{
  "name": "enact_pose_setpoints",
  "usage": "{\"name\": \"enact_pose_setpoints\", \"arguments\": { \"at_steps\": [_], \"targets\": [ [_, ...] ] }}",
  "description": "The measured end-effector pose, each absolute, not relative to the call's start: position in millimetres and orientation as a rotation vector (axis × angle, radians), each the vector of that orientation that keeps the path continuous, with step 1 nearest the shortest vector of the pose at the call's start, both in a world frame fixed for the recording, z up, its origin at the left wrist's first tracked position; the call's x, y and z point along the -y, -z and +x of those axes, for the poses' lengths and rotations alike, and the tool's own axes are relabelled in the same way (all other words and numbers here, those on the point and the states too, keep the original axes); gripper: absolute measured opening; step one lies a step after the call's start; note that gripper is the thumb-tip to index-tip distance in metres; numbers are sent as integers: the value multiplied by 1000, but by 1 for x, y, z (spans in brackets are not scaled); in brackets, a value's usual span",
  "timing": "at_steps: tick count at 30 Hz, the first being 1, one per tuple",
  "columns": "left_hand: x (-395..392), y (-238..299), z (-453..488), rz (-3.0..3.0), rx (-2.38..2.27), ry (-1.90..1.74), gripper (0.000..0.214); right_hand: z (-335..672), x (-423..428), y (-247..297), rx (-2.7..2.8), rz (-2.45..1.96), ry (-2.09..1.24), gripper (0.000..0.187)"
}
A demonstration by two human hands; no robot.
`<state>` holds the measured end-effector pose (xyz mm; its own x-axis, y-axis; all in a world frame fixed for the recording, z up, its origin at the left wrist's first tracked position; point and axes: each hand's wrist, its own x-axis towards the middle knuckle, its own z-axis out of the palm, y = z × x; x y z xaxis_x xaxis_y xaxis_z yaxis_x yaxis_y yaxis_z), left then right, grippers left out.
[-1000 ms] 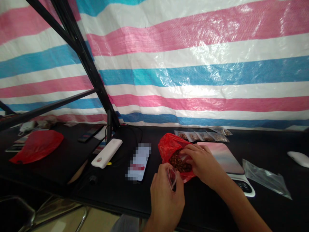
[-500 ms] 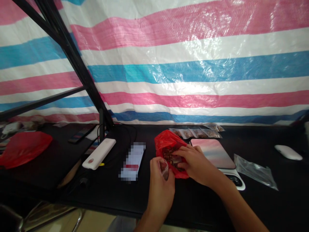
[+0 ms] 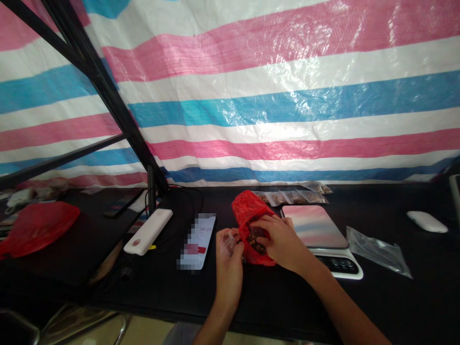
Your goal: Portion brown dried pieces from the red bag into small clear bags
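My left hand (image 3: 230, 268) is closed around a small clear plastic bag (image 3: 227, 243), whose mouth stands up between thumb and fingers. Just to its right lies a red plastic bag (image 3: 247, 206) with its mouth open toward me. Small brown pieces (image 3: 259, 248), perhaps nuts or beans, fill the inside. My right hand (image 3: 282, 242) reaches into this mouth from the right. Its fingers curl over the brown pieces with the thumb below; the fingertips are partly hidden. Behind the red bag, several filled clear sachets (image 3: 295, 196) lie in a row.
A kitchen scale (image 3: 316, 227) with a pinkish plate sits right of the red bag. Further right are a flat clear bag (image 3: 379, 251) and a white mouse-like object (image 3: 427, 221). On the left lie a phone (image 3: 201, 239), a white power bank (image 3: 149, 232) and another red bag (image 3: 45, 225).
My left hand has moved slightly left with the small clear bag, which is now tilted differently. My right hand is still in the red bag, its fingers shifted a little left. The camera view has shifted slightly.
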<state>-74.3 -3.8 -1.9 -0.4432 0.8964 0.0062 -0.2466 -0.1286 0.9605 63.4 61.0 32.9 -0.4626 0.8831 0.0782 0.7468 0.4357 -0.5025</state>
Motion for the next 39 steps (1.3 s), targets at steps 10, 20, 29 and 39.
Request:
{"name": "enact_pose_setpoints", "arguments": {
  "at_steps": [10,20,29,39],
  "targets": [
    [11,-3,-82,894,-1169,-1695,30,69,-65,-26,2278,-1397,-610,28],
    [7,2,-87,1277,-1580,-1601,10,83,-66,-43,2089,-1222,-797,34],
    [8,6,-93,1515,-1780,-1423,9,72,-45,-69,2173,-1048,-843,31],
    [12,-1,-90,1531,-1899,-1311,24,52,-31,-58,2453,-854,-462,66]
  ]
}}
